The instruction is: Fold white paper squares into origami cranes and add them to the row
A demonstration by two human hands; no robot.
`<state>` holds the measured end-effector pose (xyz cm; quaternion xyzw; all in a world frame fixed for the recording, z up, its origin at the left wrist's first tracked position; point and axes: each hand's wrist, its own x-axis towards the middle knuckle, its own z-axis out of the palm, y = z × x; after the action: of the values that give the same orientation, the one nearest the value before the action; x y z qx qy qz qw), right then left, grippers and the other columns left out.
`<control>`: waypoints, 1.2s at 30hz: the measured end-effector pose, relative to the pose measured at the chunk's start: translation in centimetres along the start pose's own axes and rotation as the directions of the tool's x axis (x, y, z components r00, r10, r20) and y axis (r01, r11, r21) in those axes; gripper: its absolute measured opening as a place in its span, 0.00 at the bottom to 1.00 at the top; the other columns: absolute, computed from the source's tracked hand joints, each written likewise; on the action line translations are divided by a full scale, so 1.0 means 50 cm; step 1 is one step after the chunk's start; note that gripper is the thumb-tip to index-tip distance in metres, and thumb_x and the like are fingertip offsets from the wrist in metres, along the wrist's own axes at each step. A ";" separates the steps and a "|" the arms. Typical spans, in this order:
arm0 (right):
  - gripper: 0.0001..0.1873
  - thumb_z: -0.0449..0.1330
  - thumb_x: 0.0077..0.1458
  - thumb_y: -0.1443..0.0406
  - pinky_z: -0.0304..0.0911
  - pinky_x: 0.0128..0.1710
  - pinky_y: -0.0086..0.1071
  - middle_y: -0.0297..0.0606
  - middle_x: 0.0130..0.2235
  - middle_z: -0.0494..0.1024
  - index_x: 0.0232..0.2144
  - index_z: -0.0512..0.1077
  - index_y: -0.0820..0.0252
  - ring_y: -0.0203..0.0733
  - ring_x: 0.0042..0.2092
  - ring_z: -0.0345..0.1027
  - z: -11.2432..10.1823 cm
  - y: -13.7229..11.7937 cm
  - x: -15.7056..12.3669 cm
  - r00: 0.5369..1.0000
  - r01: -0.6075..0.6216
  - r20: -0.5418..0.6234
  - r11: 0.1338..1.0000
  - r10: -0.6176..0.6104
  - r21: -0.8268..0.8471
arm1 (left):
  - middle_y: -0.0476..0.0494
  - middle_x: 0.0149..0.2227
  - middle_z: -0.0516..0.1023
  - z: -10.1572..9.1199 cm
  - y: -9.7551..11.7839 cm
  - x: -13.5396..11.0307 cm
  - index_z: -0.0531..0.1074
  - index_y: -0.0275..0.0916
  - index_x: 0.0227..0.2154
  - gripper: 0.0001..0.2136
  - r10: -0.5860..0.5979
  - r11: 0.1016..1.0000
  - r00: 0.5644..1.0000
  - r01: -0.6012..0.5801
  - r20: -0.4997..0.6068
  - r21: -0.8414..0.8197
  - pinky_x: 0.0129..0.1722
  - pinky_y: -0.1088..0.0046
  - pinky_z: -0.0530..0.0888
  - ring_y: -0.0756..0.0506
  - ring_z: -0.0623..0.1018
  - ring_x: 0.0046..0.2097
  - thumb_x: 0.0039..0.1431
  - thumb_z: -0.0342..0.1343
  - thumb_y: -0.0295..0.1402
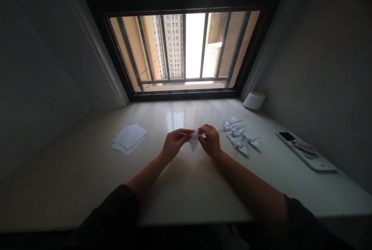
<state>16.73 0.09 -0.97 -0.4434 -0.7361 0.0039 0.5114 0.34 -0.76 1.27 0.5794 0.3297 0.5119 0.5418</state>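
A small folded white paper crane (193,144) is held over the middle of the sill, its pointed part hanging down towards me. My left hand (174,142) pinches it from the left, and a thin paper point sticks out above those fingers. On the other side my right hand (209,140) has its fingers closed on the right part of the same crane, with another thin point by the fingertips. To the right lies a heap of finished paper cranes (236,133). Left of my hands is a loose stack of white paper sheets (130,137).
The pale windowsill (186,195) ends at a front edge near my body. A white cylindrical object (254,100) sits at the back right corner. A phone (319,161) with a round grip lies at the right. The barred window (186,95) stands behind.
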 end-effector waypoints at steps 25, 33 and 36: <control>0.19 0.63 0.43 0.50 0.58 0.30 0.30 0.38 0.27 0.77 0.25 0.77 0.60 0.36 0.28 0.63 0.026 -0.028 0.004 0.729 -0.678 0.573 0.509 0.374 0.531 | 0.43 0.29 0.79 -0.029 -0.044 0.016 0.76 0.36 0.38 0.16 0.053 0.987 0.972 -0.017 -0.230 0.157 0.33 0.69 0.73 0.46 0.77 0.31 0.49 0.60 0.41; 0.15 0.66 0.39 0.54 0.59 0.32 0.31 0.38 0.26 0.77 0.22 0.76 0.60 0.36 0.29 0.65 0.029 -0.033 0.002 0.720 -0.693 0.550 0.428 0.422 0.579 | 0.43 0.29 0.79 -0.028 -0.044 0.017 0.77 0.36 0.37 0.16 0.008 0.983 0.971 0.036 -0.240 0.182 0.31 0.72 0.71 0.47 0.76 0.31 0.49 0.60 0.41; 0.15 0.66 0.40 0.53 0.59 0.31 0.31 0.38 0.25 0.77 0.22 0.76 0.60 0.36 0.28 0.64 0.029 -0.034 0.002 0.721 -0.692 0.542 0.423 0.432 0.585 | 0.44 0.29 0.79 -0.028 -0.041 0.018 0.77 0.37 0.38 0.16 0.001 0.985 0.978 0.035 -0.209 0.169 0.31 0.72 0.70 0.47 0.76 0.32 0.49 0.59 0.42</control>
<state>14.55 -0.22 -0.81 -0.4035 -0.5380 0.5528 0.4922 -0.42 0.87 -0.64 0.5642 0.4325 0.5346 0.4570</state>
